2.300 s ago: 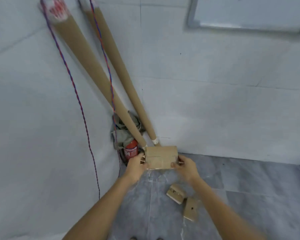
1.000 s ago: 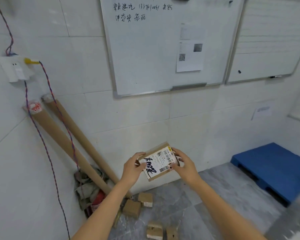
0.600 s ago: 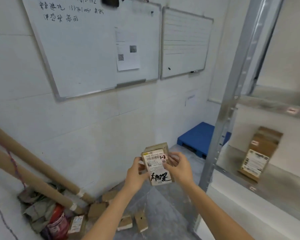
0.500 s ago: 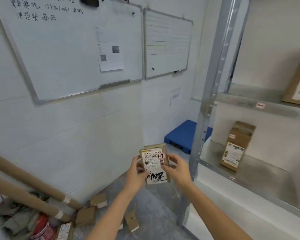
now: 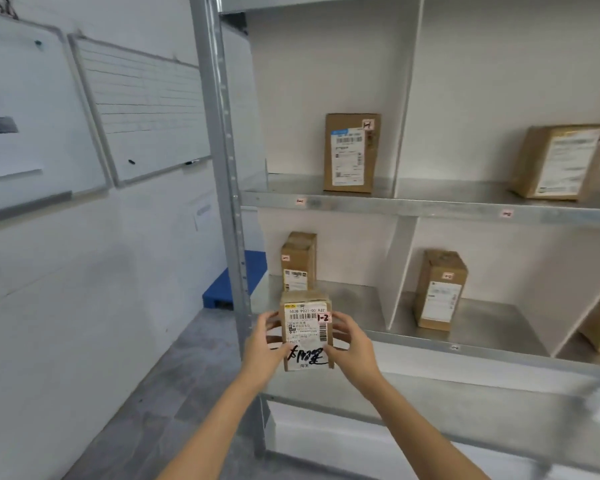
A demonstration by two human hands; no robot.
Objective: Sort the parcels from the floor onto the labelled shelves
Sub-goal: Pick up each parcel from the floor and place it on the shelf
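Left hand: the left hand (image 5: 262, 351) grips the parcel's left edge, fingers curled round it.
Right hand: the right hand (image 5: 352, 344) clasps the right edge.
Parcel: the parcel (image 5: 306, 330) stands upright between both palms, label facing the camera.
Beyond the grip: a boxed package (image 5: 298, 260) sits just behind on the shelf (image 5: 440, 345).
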